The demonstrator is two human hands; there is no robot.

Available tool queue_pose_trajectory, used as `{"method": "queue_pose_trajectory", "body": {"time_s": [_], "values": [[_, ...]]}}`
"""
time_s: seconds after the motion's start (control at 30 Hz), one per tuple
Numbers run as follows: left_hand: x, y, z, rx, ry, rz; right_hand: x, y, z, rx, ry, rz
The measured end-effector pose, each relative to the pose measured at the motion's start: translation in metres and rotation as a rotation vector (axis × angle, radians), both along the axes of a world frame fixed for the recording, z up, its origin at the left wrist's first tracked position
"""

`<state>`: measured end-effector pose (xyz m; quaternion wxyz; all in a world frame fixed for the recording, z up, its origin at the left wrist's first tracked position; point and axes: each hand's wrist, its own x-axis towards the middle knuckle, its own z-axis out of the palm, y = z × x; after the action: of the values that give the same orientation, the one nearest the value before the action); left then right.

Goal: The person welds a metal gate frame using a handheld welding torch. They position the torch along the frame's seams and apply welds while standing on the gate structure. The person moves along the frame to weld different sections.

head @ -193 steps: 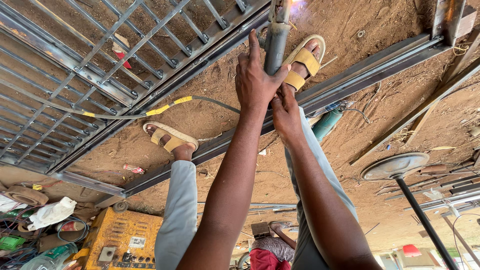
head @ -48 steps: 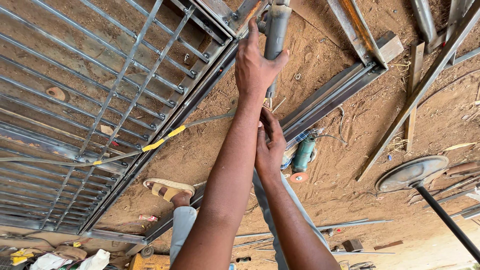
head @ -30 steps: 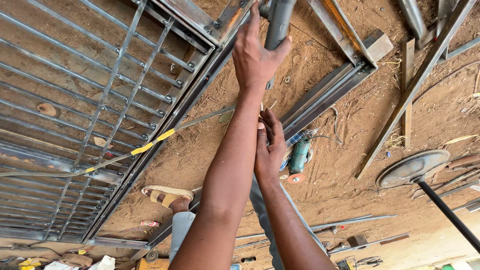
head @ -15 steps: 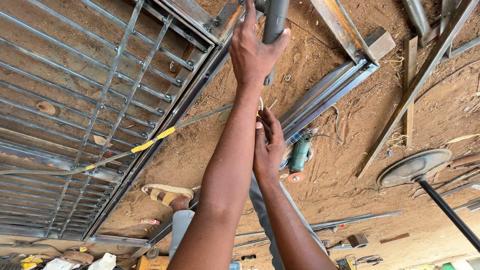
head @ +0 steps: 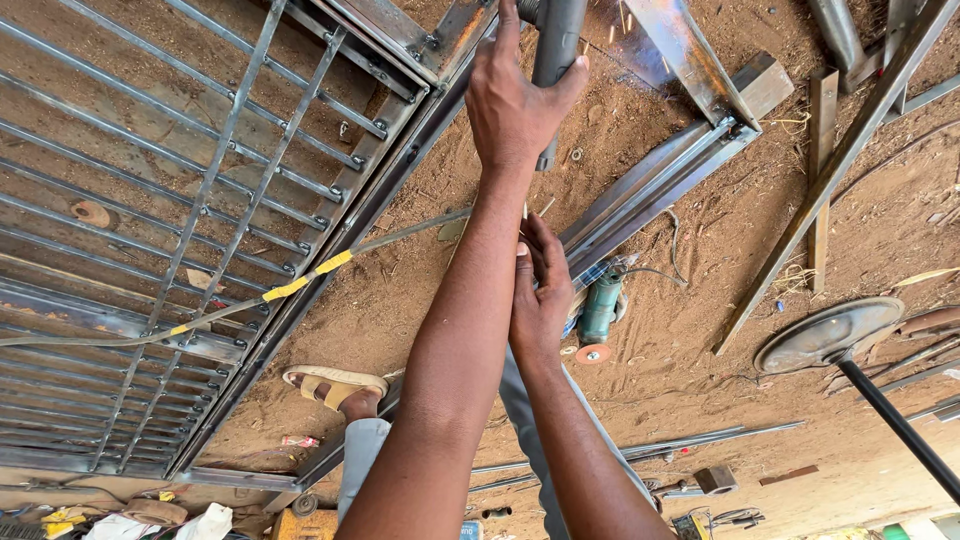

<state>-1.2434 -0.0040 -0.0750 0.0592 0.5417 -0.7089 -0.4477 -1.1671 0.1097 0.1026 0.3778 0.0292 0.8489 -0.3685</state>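
Note:
My left hand (head: 515, 95) is stretched out at the top centre, closed around a grey metal pipe (head: 556, 40) that runs off the top edge. A few sparks fly just to the right of the pipe. My right hand (head: 540, 300) sits lower, pressed against my left forearm with its fingers curled. The tip of a thin pale rod (head: 523, 212) pokes out above those fingers. Below the hands lie a green angle grinder (head: 600, 310) with an orange disc, and my sandalled foot (head: 335, 385) on the sandy ground.
A large steel gate frame with bars (head: 180, 220) lies flat at the left, a yellow-taped cable (head: 290, 290) running over it. Steel channel sections (head: 660, 180) and loose bars lie at the right. A stand fan (head: 830, 335) lies at the lower right. Scrap and tools edge the bottom.
My right hand has dropped from the pipe to my left forearm. My left hand and the pipe have crept toward the top edge, and sparks now show beside the pipe.

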Motion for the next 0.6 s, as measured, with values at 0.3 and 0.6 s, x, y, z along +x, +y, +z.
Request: {"method": "queue_pose_trajectory", "body": {"time_s": [0.3, 0.6], "values": [[0.002, 0.005, -0.01, -0.003, 0.038, 0.009, 0.0, -0.002, 0.001, 0.024, 0.004, 0.006], [0.0, 0.008, -0.014, 0.043, 0.069, 0.038, -0.001, 0.0, -0.002, 0.018, 0.021, 0.006]]}}
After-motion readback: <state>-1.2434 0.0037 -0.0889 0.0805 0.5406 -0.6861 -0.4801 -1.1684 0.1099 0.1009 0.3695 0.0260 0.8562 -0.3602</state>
